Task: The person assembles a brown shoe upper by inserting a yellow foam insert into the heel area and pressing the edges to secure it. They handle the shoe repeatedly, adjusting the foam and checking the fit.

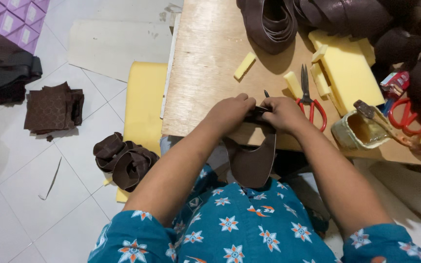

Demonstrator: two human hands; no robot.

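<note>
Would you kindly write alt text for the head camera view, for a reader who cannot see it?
A person's left hand and right hand together pinch a curved dark brown leather piece at the edge of a plywood table. Red-handled scissors, yellow foam blocks and a glue pot lie to the right.

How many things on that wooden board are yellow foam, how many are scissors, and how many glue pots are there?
Yellow foam: 5, one big block and four small strips, such as the loose one
Red-handled scissors: 2, one pair by the right hand, another partly hidden
Glue pot: 1
Total: 8
</note>
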